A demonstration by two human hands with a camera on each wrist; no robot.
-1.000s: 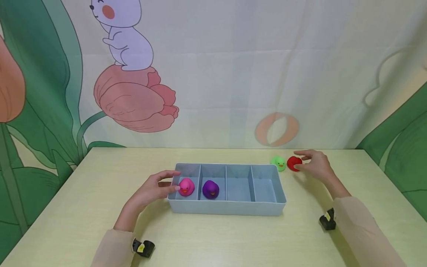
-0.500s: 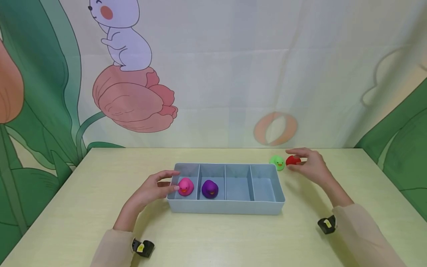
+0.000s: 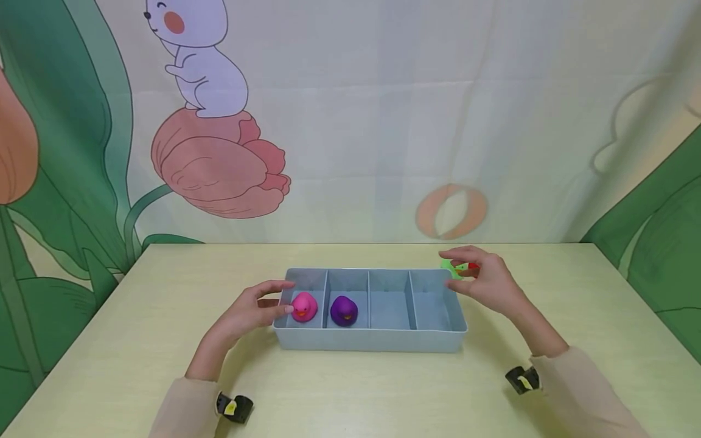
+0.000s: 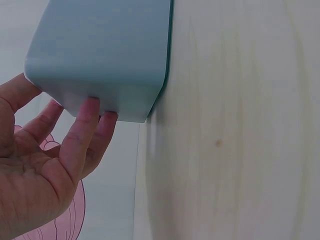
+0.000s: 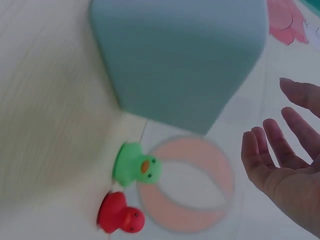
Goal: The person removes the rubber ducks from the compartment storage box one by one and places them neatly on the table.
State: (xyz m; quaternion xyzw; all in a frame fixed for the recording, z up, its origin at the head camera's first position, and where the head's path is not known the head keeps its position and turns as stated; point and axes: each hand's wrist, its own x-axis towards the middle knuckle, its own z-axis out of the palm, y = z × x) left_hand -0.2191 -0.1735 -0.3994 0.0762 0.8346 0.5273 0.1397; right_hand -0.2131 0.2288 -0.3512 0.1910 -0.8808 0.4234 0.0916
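Note:
A grey-blue divided tray (image 3: 372, 340) sits on the table, with a pink rubber duck (image 3: 304, 306) in its leftmost compartment and a purple rubber duck (image 3: 344, 311) in the one beside it. My left hand (image 3: 249, 313) grips the tray's left end; in the left wrist view, fingertips (image 4: 90, 107) press the outer wall while other digits reach over the rim. Above the tray's back right corner, my right hand (image 3: 484, 280) is spread and holds nothing. Partly hidden behind it are a green rubber duck (image 5: 134, 165) and a red rubber duck (image 5: 118, 213), standing side by side in the right wrist view.
Pale wooden table (image 3: 356, 392) surrounds the tray. A printed curtain (image 3: 350, 152) with a white animal and flowers hangs at the table's back edge. Small black devices with yellow labels sit at both wrists, the left device (image 3: 235, 407) close above the table.
My right hand has moved left from beside the red duck, past the green duck, to the tray's right end, carrying nothing. My left hand stays at the tray's left end.

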